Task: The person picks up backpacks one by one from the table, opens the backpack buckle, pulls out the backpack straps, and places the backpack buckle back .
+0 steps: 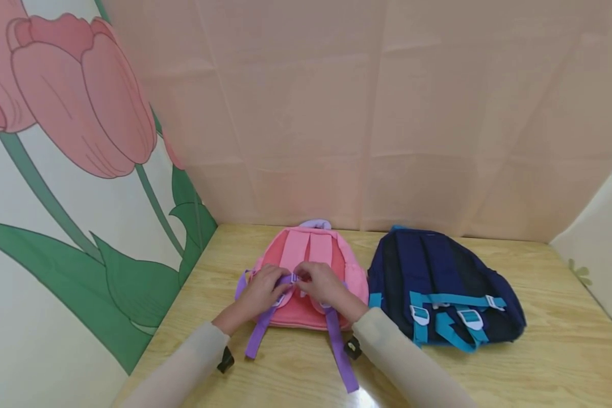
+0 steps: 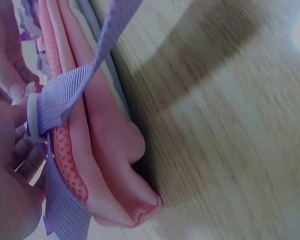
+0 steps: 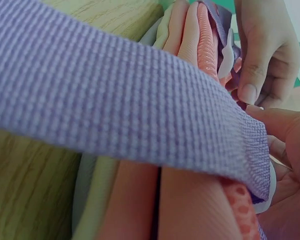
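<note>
Head view, from the left: a tulip-patterned wall (image 1: pixel 81 102), then my left hand (image 1: pixel 260 292), finger and thumb pinching a purple strap (image 1: pixel 284 280) across the pink backpack (image 1: pixel 301 318), which lies on the wooden table (image 1: pixel 566 317) before me. My right hand (image 1: pixel 325 283) meets it from the other side, fingertips pinching the strap's small clip (image 1: pixel 294 277). To the right sits a dark blue backpack (image 1: pixel 438 260), which neither wrist view shows. Only the left wrist view gives me a close look at the white buckle (image 2: pixel 33 117), just beside my left palm, with purple webbing through it. Right wrist view: a broad purple band (image 3: pixel 140 100) crosses in front, hiding part of the pink side; my thumbs nearly meet beyond it.
</note>
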Available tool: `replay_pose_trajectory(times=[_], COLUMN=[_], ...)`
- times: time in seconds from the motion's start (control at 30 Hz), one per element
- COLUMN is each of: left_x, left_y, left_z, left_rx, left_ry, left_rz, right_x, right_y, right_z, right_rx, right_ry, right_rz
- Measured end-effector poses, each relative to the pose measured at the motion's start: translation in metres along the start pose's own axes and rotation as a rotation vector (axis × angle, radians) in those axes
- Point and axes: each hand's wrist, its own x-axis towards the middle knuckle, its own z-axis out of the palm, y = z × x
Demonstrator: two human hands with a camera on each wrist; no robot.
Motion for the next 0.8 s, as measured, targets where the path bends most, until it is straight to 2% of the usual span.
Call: replay_pose_trajectory(times=[0.13,0.27,0.57,0.8], left_x=[-0.0011,-0.0014,0.0011,0.0027], left_y=[-0.0006,-0.0018,-0.0026,-0.0023], left_z=[-0.0029,-0.0030,-0.0012,0.0018], left_rx=[0.032,0.053,0.021,0.012], left_ry=[-0.011,0.001,0.007,-0.009], left_rz=[-0.027,-0.018,0.015,0.003], right_x=[0.0000,0.0003,0.0027,0.0036], right_y=[0.0017,0.0030,0.0042,0.0029], right_z=[0.0009,0.0014,-0.0001,-0.0003], right_rx=[0.004,0.020,0.030,0.013], right_ry=[0.002,0.002,-0.008,-0.018], right_rz=[0.003,0.004,-0.005,-0.018])
